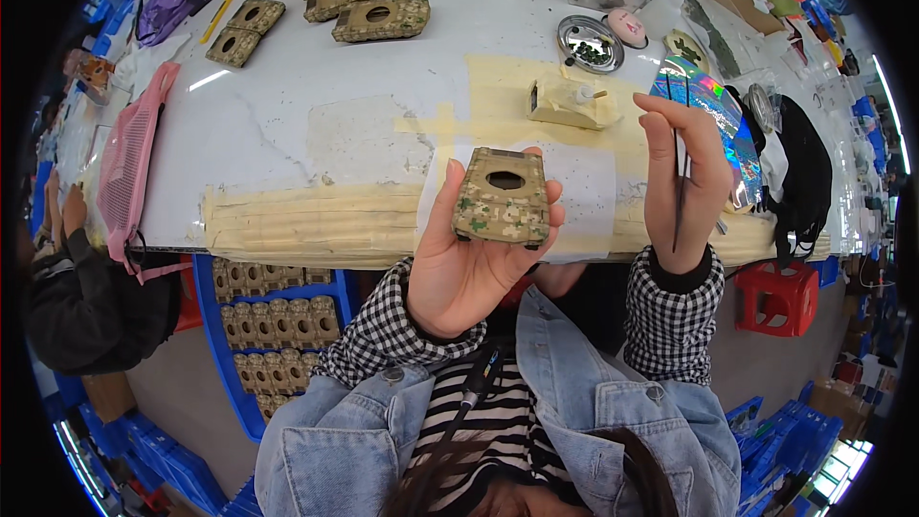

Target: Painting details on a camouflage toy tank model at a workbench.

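Note:
A toy tank hull [504, 213] in pixel camouflage, with a dark oval hole in its top, rests in my left hand [458, 278]. My fingers and thumb grip its sides just above the table's near edge. To the right, my right hand [706, 168] is raised, with a pair of dark tweezers [679, 199] held in it. The tweezers' two tips point away from me and stand apart with nothing visible between them. Beyond the held hull sits a small beige box-like holder [565, 107] with a white piece on top. A round metal dish [586, 44] of small dark green bits lies behind it.
More camouflage hulls [383, 19] stand at the far left of the table [258, 115]. A yellow stick [217, 17] and a pink mesh bag [137, 158] lie on the left. Below, a blue crate [206, 302] holds rows of hulls. A red stool [777, 297] stands at right.

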{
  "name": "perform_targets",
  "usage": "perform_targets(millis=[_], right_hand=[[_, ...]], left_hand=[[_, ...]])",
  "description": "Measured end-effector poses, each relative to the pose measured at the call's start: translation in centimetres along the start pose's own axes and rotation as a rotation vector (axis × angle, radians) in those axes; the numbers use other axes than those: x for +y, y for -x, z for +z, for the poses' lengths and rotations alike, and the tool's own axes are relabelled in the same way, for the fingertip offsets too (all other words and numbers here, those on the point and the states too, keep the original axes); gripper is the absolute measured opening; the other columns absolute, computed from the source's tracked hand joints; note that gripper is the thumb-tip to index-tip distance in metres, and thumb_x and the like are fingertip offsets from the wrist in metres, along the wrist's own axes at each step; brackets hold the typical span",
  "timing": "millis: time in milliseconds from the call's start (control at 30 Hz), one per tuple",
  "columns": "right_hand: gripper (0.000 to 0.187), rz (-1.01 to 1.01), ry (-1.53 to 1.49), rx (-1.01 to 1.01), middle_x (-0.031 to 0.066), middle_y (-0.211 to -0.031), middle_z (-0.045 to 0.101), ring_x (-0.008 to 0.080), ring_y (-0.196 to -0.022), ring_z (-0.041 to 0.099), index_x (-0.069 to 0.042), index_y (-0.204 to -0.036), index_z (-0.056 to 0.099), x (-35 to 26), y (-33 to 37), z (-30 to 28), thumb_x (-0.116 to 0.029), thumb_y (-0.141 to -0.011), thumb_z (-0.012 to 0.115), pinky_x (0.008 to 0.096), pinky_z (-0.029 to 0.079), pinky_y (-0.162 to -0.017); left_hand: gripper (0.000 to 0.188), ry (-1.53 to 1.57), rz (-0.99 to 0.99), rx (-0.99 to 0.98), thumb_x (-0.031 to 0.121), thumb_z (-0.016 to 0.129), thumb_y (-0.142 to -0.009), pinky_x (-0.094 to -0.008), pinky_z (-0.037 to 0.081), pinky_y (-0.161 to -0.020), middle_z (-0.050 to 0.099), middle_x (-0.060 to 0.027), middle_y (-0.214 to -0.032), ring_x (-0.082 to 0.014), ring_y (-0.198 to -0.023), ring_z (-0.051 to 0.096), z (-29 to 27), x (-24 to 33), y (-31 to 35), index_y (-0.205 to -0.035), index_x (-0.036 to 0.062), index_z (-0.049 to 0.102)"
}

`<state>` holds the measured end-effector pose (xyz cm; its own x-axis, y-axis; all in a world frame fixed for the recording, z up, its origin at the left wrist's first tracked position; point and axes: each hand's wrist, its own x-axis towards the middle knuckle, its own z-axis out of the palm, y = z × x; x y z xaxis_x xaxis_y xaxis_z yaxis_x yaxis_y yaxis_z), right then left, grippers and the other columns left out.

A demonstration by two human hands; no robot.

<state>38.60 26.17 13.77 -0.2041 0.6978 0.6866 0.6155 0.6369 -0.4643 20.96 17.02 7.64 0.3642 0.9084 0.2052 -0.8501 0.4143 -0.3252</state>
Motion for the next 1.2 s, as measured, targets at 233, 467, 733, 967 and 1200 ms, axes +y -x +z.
perform_targets(millis=[233,467,733,967,1200], right_hand=[[0.017,-0.11,0.111,-0.059,0.0051,-0.068,0.059,0.0222,-0.069,0.053,-0.006,-0.088,0.066,2.0,-0.6,1.8,-0.007,-0.073,0.071,0.0322,0.043,-0.064],[0.014,-0.142,0.08,-0.059,0.0062,-0.07,0.06,0.0218,-0.068,0.054,-0.004,-0.084,0.065,2.3,-1.2,2.7,-0.006,-0.072,0.072,0.0315,0.043,-0.062],[0.012,-0.036,-0.253,0.05,0.0078,-0.078,0.062,0.0185,-0.069,0.057,-0.001,-0.088,0.065,-1.1,-0.8,0.8,-0.001,-0.077,0.068,0.0282,0.044,-0.063],[0.012,-0.023,-0.614,-0.21,0.0085,-0.081,0.061,0.0163,-0.069,0.055,0.001,-0.091,0.062,-4.5,0.2,0.1,-0.001,-0.08,0.065,0.0262,0.043,-0.064],[0.01,0.027,-0.665,-0.254,0.0063,-0.077,0.058,0.0152,-0.066,0.053,-0.001,-0.088,0.062,-5.1,0.4,0.9,-0.001,-0.079,0.066,0.0254,0.042,-0.062]], left_hand=[[0.062,-0.067,0.01,0.114,0.048,0.029,-0.097,-0.0385,0.046,-0.099,0.045,-0.024,-0.127,-0.0329,-0.115,0.051,0.9,0.0,-0.1,-0.139,0.0026,0.024],[0.062,-0.045,0.001,0.106,0.048,0.029,-0.097,-0.0385,0.045,-0.099,0.045,-0.0241,-0.127,-0.0329,-0.115,0.051,0.9,-0.1,-0.1,-0.139,0.0023,0.025],[0.07,0.047,-0.009,0.022,0.048,0.036,-0.095,-0.0408,0.039,-0.105,0.033,-0.0267,-0.134,-0.0373,-0.121,0.043,0.1,-0.2,-0.1,-0.144,0.0078,0.006],[0.06,-0.121,0.058,0.114,0.049,0.03,-0.096,-0.0382,0.046,-0.099,0.047,-0.0191,-0.126,-0.0316,-0.115,0.051,1.3,-0.9,-0.2,-0.137,0.0052,0.03],[0.059,-0.133,0.083,0.141,0.049,0.03,-0.096,-0.0379,0.047,-0.097,0.046,-0.0164,-0.128,-0.0317,-0.117,0.049,1.4,-1.0,-0.1,-0.136,0.0051,0.03]])
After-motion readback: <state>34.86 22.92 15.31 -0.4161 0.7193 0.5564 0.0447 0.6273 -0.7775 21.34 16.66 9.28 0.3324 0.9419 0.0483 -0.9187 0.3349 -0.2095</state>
